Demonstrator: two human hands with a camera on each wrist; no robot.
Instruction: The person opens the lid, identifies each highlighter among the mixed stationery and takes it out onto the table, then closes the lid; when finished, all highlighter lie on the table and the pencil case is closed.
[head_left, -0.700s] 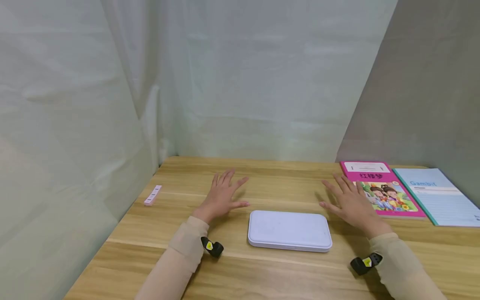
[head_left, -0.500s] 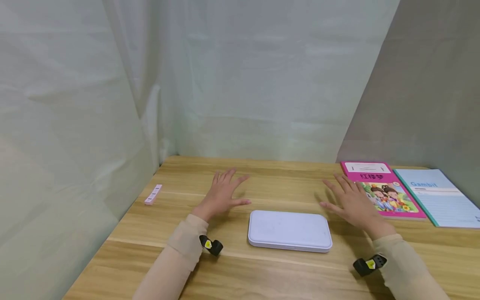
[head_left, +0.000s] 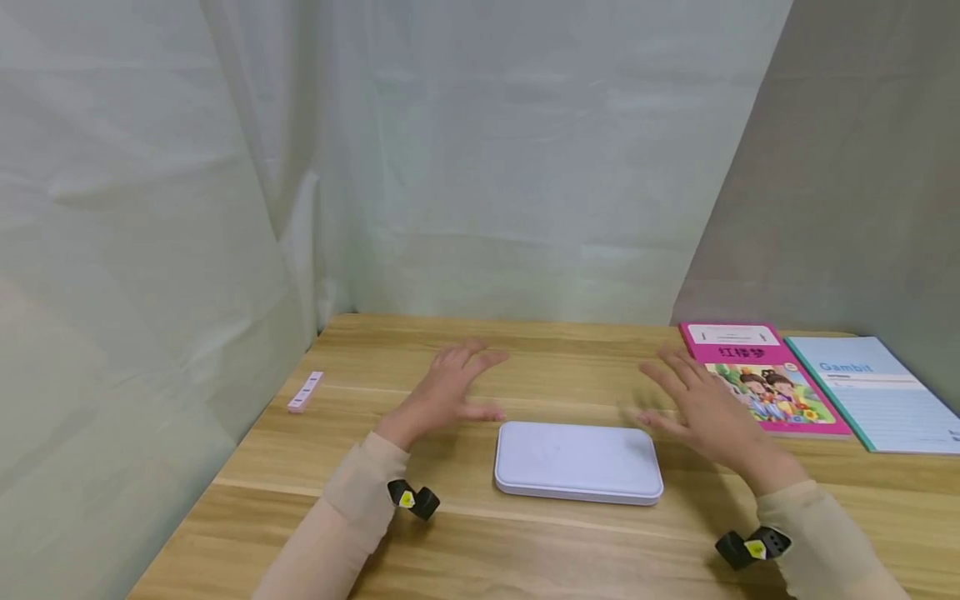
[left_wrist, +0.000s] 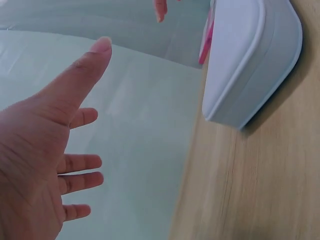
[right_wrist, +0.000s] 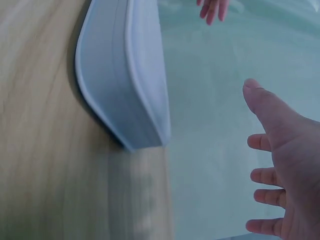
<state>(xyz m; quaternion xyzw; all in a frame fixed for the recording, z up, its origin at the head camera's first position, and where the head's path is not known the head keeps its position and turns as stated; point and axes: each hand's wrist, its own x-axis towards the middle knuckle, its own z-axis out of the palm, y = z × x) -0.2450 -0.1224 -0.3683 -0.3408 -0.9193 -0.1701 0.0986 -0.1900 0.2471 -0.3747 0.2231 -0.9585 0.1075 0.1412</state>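
Observation:
A pale lavender, flat oblong case [head_left: 578, 461] with rounded corners lies closed on the wooden table. Up and to the left of it in the head view, my left hand [head_left: 438, 390] is held over the table with fingers spread, holding nothing. My right hand [head_left: 708, 408] mirrors it on the other side, also bare, its thumb near the case's far right corner. In the left wrist view, the case's end [left_wrist: 250, 65] stands beyond the extended thumb. The right wrist view shows the opposite end [right_wrist: 125, 75] and my spread right fingers [right_wrist: 270, 197].
A pink picture book [head_left: 810, 417] lies at the back right, partly behind my right hand. To its right is a light blue Gambit notebook [head_left: 881, 400]. A small pink-and-white strip [head_left: 306, 392] lies near the left table edge. Pale curtains [head_left: 525, 167] hang behind the table.
The left forearm has drawn slightly back and left, the right forearm slightly back and right. The fingers are now blurred by motion. The case has stayed in place.

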